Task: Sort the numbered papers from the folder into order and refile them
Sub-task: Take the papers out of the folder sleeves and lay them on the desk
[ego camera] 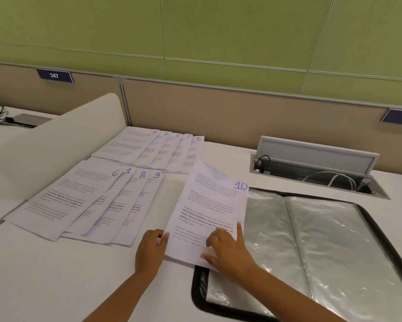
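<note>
Laying-out step: both hands hold sheet 10 [209, 212] beside the open folder [311, 240], left hand [150, 247] pinching its lower left edge, right hand [227, 249] resting with spread fingers on its bottom. Next it likely joins 9 [146, 201] in the near row; sheets 1 to 9 lie out of order on the desk [55, 275]

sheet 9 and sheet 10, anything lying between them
Nothing: in the head view only bare white desk separates sheet 9 from sheet 10.

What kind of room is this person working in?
Probably an office or study hall with shared desks: a tan partition panel, blue numbered seat plates, and an open grey cable hatch in the white desk.
</note>
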